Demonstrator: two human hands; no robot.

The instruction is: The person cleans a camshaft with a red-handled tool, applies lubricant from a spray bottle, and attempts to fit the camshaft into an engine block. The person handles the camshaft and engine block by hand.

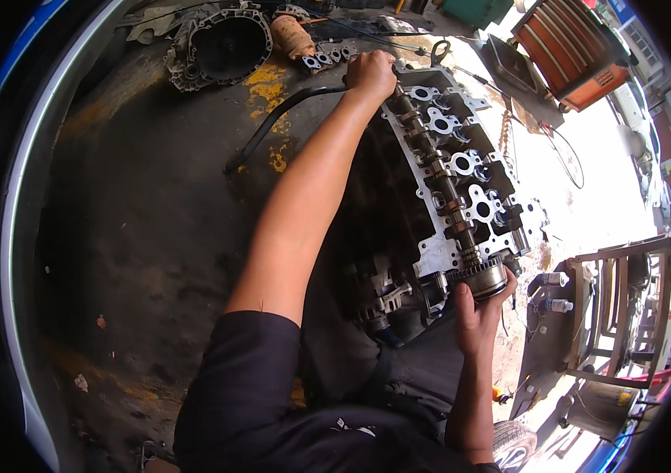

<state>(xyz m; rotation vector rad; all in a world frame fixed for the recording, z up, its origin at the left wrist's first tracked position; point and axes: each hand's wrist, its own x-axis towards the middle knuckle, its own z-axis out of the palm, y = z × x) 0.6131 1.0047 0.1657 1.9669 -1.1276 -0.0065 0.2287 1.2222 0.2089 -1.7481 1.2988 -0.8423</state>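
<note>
A long camshaft (447, 185) lies lengthwise along the top of the engine's cylinder head (430, 244). My left hand (371, 75) is closed around its far end; the fingers' undersides are hidden. At the near end, my right hand (481, 315) grips the round toothed camshaft gear (483, 279), thumb on its left side and fingers on its right. Pale metal bosses with round holes (462, 164) run beside the shaft. A curved black hose (284, 106) reaches from near my left hand down to the left.
A bell-shaped gearbox housing (229, 49) lies on the stained floor at the far left, near a rusty cylinder (293, 37). An orange tool cabinet (572, 51) stands far right. Two white bottles (557, 305) and a metal frame (619, 307) are to the right, a wheel (513, 445) below.
</note>
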